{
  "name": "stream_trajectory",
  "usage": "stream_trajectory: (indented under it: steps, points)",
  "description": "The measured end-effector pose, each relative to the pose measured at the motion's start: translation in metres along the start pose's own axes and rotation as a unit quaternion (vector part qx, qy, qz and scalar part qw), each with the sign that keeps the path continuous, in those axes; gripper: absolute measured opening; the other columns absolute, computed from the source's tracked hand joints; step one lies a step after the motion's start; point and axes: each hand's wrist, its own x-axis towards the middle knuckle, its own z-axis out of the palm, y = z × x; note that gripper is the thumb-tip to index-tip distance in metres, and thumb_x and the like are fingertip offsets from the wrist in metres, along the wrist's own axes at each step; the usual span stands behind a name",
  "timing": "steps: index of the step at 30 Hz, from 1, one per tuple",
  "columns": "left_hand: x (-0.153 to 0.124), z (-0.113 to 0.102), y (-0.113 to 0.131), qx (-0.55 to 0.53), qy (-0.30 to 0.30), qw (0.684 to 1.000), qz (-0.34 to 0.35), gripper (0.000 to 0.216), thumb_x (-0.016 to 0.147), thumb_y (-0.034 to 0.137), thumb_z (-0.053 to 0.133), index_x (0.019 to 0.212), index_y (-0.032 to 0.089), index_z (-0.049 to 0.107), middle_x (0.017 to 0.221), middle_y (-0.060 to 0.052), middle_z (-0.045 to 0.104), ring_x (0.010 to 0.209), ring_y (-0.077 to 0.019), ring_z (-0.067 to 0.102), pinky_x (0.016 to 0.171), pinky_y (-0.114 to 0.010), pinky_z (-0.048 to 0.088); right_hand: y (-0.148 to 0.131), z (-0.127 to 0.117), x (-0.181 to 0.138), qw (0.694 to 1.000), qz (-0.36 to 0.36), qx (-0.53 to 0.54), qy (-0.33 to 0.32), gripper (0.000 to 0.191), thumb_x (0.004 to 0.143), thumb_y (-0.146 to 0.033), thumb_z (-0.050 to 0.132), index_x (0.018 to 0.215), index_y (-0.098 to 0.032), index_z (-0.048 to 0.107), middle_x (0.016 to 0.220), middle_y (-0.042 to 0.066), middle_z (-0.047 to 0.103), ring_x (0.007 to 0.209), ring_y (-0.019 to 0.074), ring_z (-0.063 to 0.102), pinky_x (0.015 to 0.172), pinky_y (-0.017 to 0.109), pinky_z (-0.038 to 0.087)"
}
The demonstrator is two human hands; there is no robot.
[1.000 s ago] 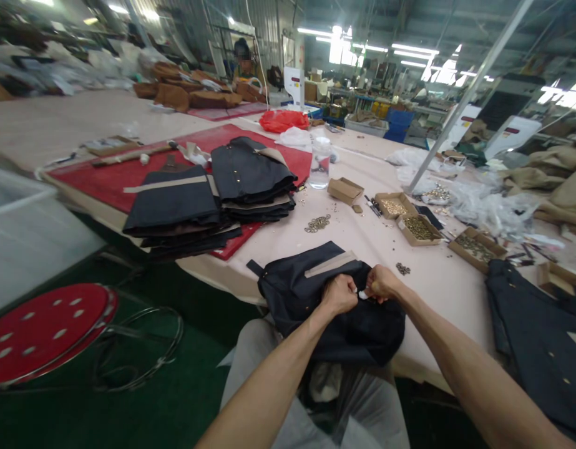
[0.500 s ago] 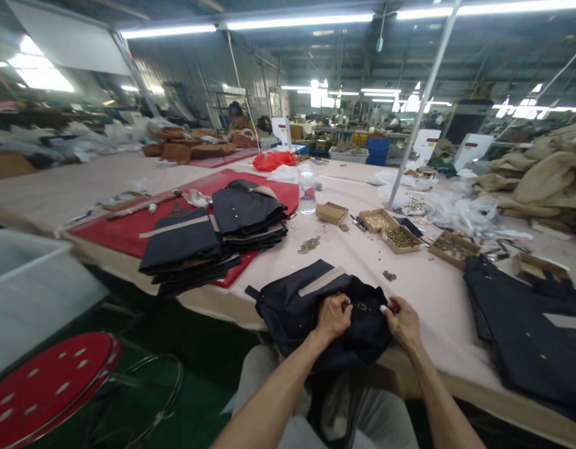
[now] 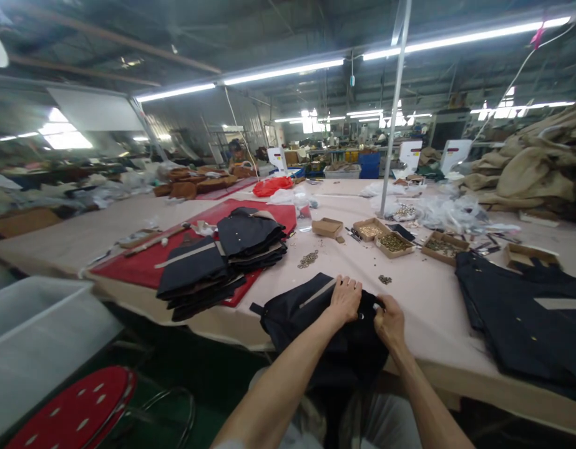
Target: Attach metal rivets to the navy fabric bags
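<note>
Together on the desk (image 3: 423,293), the left hand (image 3: 346,299) lies flat and spread on a dark garment (image 3: 292,308), while the right hand (image 3: 389,321) just beside it pinches the cloth.

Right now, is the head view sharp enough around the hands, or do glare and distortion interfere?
Head view: left hand, right hand and the dark garment are sharp; the ceiling tube lights blow out; the wide lens bends the edges; the far-left clutter is smeared.

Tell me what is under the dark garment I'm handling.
Pink table top shows around the dark garment; its near part hangs off the edge. Anything beneath is hidden by fabric.
</note>
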Motion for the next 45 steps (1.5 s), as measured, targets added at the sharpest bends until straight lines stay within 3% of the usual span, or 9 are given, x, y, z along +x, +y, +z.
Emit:
stream_trajectory:
  steps: [7,13,18,22,27,31,39,42,45]
  points:
    - [-0.009,-0.033,-0.016,-0.026,-0.097,0.995,0.015,0.044,0.065,0.017,0.066,0.109,0.022,0.066,0.107,-0.010,0.068,0.103,-0.0274,0.063,0.088,-0.037,0.051,-0.050,-0.034,-0.003,0.992,-0.015,0.127,0.010,0.023,0.085,-0.019,0.050,0.104,-0.021,0.062,0.094,0.006,0.065,0.087,0.0224,0.061,0.082,0.039,0.051]
    - [-0.032,-0.115,-0.039,-0.051,-0.035,0.997,-0.051,0.039,0.063,0.013,0.057,0.098,0.023,0.073,0.099,-0.008,0.072,0.100,-0.0251,0.065,0.085,-0.032,0.050,-0.068,-0.065,-0.035,0.985,-0.020,0.151,-0.076,0.054,0.077,-0.031,0.070,0.127,-0.021,0.053,0.107,0.008,0.063,0.095,0.0240,0.060,0.083,0.038,0.052]
    - [-0.060,-0.191,-0.049,-0.068,0.003,0.997,-0.042,0.040,0.061,0.010,0.051,0.092,0.022,0.074,0.087,-0.004,0.072,0.086,-0.0206,0.065,0.075,-0.027,0.048,-0.068,-0.068,-0.052,0.982,0.005,0.149,-0.119,0.017,0.088,-0.030,0.055,0.098,-0.019,0.065,0.091,0.006,0.065,0.082,0.0215,0.062,0.072,0.031,0.049]
    - [-0.079,-0.244,-0.046,-0.026,0.059,0.997,-0.038,0.041,0.059,0.009,0.049,0.091,0.021,0.072,0.089,-0.004,0.069,0.090,-0.0205,0.063,0.078,-0.027,0.046,-0.067,-0.072,-0.026,0.984,0.019,0.146,-0.104,0.023,0.091,-0.033,0.052,0.077,-0.018,0.063,0.066,0.001,0.059,0.061,0.0178,0.056,0.056,0.026,0.041]
    - [-0.107,-0.283,-0.021,0.061,0.162,0.980,-0.102,0.037,0.072,0.019,0.051,0.106,0.023,0.067,0.103,-0.006,0.062,0.098,-0.0227,0.061,0.082,-0.031,0.045,-0.086,-0.088,0.044,0.980,-0.056,0.191,-0.021,0.021,0.091,-0.036,0.054,0.093,-0.020,0.069,0.083,0.005,0.068,0.076,0.0210,0.063,0.070,0.030,0.049]
    - [-0.130,-0.261,0.006,0.093,0.203,0.958,-0.180,0.040,0.077,0.024,0.056,0.116,0.028,0.061,0.110,-0.008,0.057,0.103,-0.0251,0.060,0.082,-0.032,0.046,-0.095,-0.086,0.095,0.963,-0.100,0.248,0.043,0.021,0.085,-0.031,0.059,0.100,-0.021,0.071,0.099,0.007,0.071,0.091,0.0241,0.066,0.083,0.036,0.052]
    - [-0.130,-0.122,0.039,0.031,0.165,0.955,-0.243,0.062,0.075,0.020,0.060,0.135,0.019,0.045,0.108,-0.011,0.057,0.094,-0.0258,0.060,0.076,-0.033,0.049,-0.080,-0.039,0.134,0.966,-0.156,0.196,-0.061,0.039,0.072,-0.011,0.053,0.103,-0.021,0.074,0.101,0.006,0.073,0.092,0.0220,0.066,0.084,0.033,0.052]
    - [-0.117,-0.112,0.053,0.016,0.196,0.949,-0.247,0.065,0.077,0.023,0.061,0.137,0.013,0.041,0.122,-0.017,0.053,0.113,-0.0317,0.052,0.091,-0.040,0.047,-0.084,-0.024,0.132,0.962,-0.198,0.150,-0.110,0.043,0.069,-0.009,0.054,0.106,-0.022,0.073,0.099,0.005,0.072,0.088,0.0206,0.065,0.080,0.030,0.051]
    - [-0.097,-0.127,0.064,0.010,0.218,0.948,-0.231,0.067,0.080,0.026,0.060,0.141,0.011,0.035,0.135,-0.021,0.045,0.123,-0.0353,0.044,0.102,-0.048,0.040,-0.094,-0.016,0.128,0.956,-0.217,0.151,-0.126,0.040,0.071,-0.012,0.058,0.106,-0.022,0.073,0.095,0.005,0.072,0.083,0.0201,0.063,0.075,0.028,0.050]
